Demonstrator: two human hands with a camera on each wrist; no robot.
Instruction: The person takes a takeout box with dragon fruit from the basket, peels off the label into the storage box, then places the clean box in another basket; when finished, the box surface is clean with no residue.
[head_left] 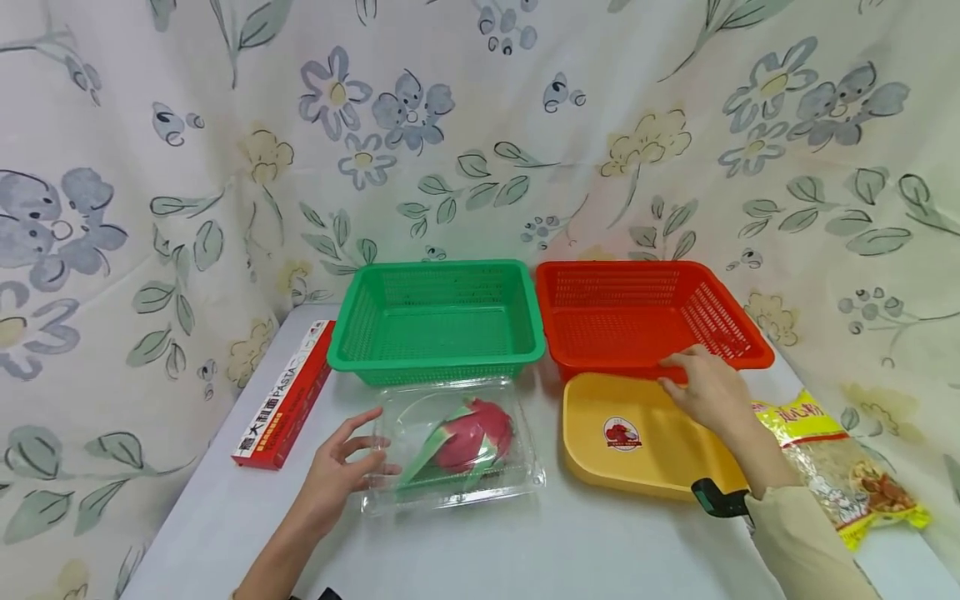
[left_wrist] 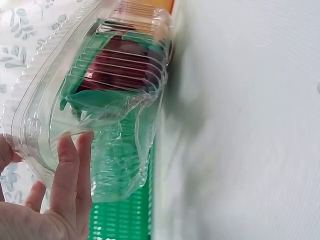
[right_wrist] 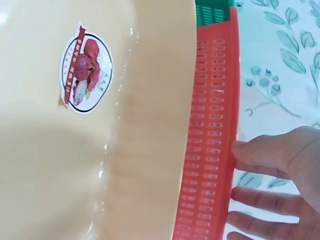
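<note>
A clear plastic clamshell box (head_left: 525, 450) lies before the green basket, with a pink and green dragon fruit (head_left: 474, 437) inside. My left hand (head_left: 341, 471) is at the box's left edge, its fingers extended and spread against the plastic. In the left wrist view, two long fingers (left_wrist: 67, 175) lie against the clear wall. My right hand (head_left: 705, 387) reaches over a shallow yellow tray (head_left: 667, 433) bearing a round fruit sticker (right_wrist: 86, 72). Its fingers are extended at the near rim of the red basket (right_wrist: 212, 125), thumb apart from them; whether they touch it is unclear.
The green basket (head_left: 435, 362) stands at the back, left of the red one. A red and white pasta box (head_left: 283, 408) lies at the left. A yellow and clear food bag (head_left: 832, 458) lies at the right, partly behind the right forearm. Floral cloth (head_left: 480, 133) hangs behind.
</note>
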